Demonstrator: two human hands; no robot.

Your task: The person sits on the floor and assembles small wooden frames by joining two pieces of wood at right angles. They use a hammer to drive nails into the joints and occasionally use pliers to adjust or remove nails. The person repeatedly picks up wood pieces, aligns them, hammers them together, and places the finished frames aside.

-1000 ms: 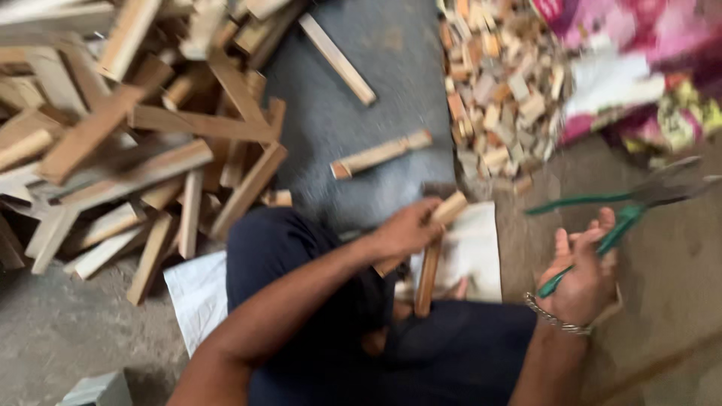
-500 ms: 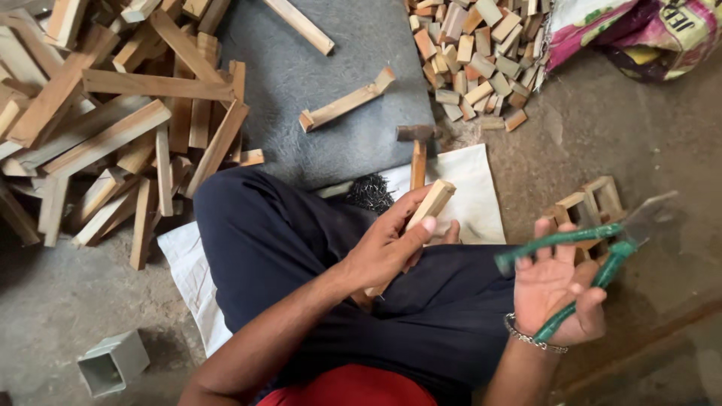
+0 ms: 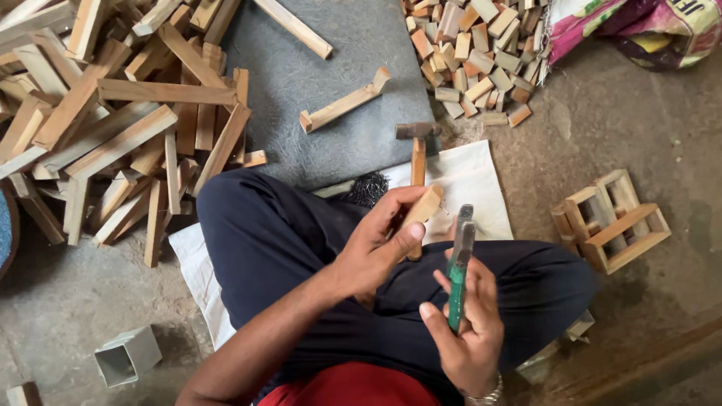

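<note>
Over the lap, our left hand (image 3: 376,248) grips a short wood block (image 3: 421,208) between thumb and fingers, while our right hand (image 3: 470,331) is closed on green-handled pliers (image 3: 457,271) — jaws look nearly shut, just beside the block. We judge the step as bringing tool to block; next calls for aligning tips with it. Block's long axis slants up-right — pliers point away from us.
</note>
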